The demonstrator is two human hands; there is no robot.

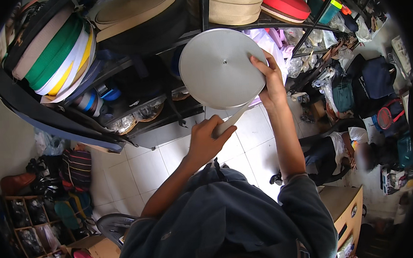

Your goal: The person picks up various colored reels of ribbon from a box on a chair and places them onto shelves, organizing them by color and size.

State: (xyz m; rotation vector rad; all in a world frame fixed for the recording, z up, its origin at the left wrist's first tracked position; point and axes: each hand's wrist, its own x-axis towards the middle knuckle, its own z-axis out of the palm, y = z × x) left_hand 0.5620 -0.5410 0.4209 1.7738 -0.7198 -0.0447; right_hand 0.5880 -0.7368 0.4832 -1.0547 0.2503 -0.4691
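Observation:
A wide, flat roll of grey webbing (212, 72) is held up in front of the shelves. My right hand (270, 80) grips its right edge, thumb and fingers over the rim; the palm side is partly hidden. From the roll's lower right, the loose end of the strap (241, 113) runs down to my left hand (209, 139), whose fingers are closed around it. Between the hands that strip looks fairly straight.
Shelves ahead carry beige webbing rolls (234, 4), a red roll (286, 1) and a green roll (55, 55). A seated person (335, 152) is at the right, near hanging bags (378, 78). Cardboard boxes (103, 253) and a divided wooden rack (30, 220) stand at the lower left.

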